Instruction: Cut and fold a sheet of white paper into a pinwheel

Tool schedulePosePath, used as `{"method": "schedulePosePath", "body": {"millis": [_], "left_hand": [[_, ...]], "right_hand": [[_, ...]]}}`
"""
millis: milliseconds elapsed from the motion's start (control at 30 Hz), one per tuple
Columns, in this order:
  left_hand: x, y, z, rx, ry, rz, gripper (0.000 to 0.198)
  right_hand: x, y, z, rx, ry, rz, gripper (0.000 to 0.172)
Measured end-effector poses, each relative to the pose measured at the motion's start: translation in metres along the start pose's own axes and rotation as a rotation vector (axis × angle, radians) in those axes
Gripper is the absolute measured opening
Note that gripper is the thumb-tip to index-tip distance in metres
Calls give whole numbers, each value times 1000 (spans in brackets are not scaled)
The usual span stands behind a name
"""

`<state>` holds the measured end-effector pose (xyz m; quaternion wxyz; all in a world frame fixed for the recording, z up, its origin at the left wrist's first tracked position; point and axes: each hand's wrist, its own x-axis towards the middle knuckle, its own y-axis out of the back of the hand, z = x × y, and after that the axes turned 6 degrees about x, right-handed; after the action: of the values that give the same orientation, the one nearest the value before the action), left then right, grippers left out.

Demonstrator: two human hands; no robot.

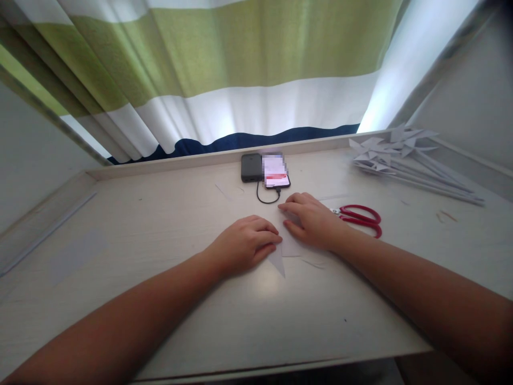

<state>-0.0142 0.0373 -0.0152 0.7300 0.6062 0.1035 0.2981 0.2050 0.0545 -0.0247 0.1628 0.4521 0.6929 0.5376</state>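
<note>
A small white paper (292,247) lies on the table between my two hands, and a pointed corner of it sticks out toward me. My left hand (247,243) is closed at the paper's left side, thumb and fingers brought together on it. Over the right part, my right hand (315,222) holds the paper down with bent fingers and the thumb a little apart. Part of the paper is hidden under the hands. Red-handled scissors (360,215) lie just beyond my right wrist, their blades mostly hidden.
A phone (275,171) is cabled to a black power bank (251,167) at the table's back. Several folded paper pinwheel shapes on paper sticks (433,174) lie at the back right. A paper sheet (76,256) is at left. Thin paper scraps (313,264) lie about. A striped curtain (256,53) hangs behind.
</note>
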Motion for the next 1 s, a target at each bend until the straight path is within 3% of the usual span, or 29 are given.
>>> {"method": "schedulePosePath", "body": {"millis": [300, 467, 767, 1000], "left_hand": [[1, -3, -2, 4, -53, 29, 22], [1, -3, -2, 7, -57, 29, 22], [1, -3, -3, 4, -61, 26, 23], [0, -5, -3, 2, -43, 34, 24]], "right_hand": [[4, -5, 3, 60, 2, 41, 15], [4, -5, 0, 49, 7, 38, 29], [5, -4, -3, 52, -2, 26, 7], [-8, 7, -5, 173, 82, -70, 8]]}}
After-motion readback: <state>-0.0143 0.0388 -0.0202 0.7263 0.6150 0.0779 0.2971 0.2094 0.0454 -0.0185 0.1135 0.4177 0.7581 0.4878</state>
